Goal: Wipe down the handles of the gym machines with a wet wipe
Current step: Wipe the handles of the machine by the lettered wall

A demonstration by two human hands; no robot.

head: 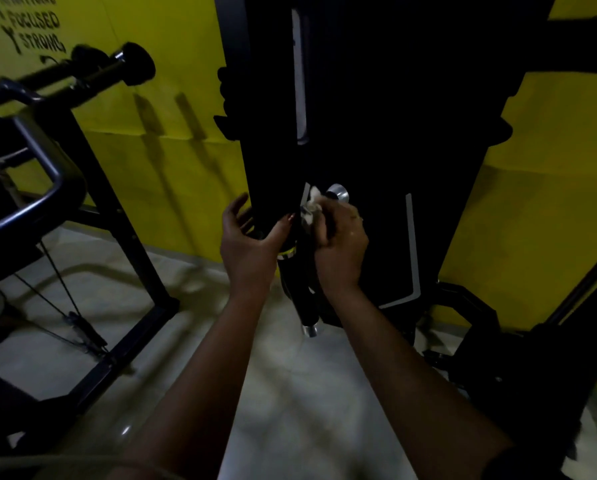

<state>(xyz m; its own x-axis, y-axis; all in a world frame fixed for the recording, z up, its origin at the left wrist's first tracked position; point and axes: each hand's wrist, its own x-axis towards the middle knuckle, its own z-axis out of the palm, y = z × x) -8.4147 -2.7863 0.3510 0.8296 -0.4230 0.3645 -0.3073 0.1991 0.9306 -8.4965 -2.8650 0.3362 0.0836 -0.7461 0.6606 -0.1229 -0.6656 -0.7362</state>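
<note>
Head view: right grip (342, 237) clenches wet wipe (312, 206) against handle (300, 299); left grip (247, 244) spread, thumb on handle.

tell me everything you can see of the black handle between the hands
The handle is a black, matte-looking cylinder hanging nearly upright before the dark machine. A thin yellow band rings it near the top, and a shiny metal cap closes the bottom end. The left hand, fingers relaxed, rests its thumb against the upper part; the right hand holds a crumpled white wipe at its top. Its upper attachment is hidden.
</note>
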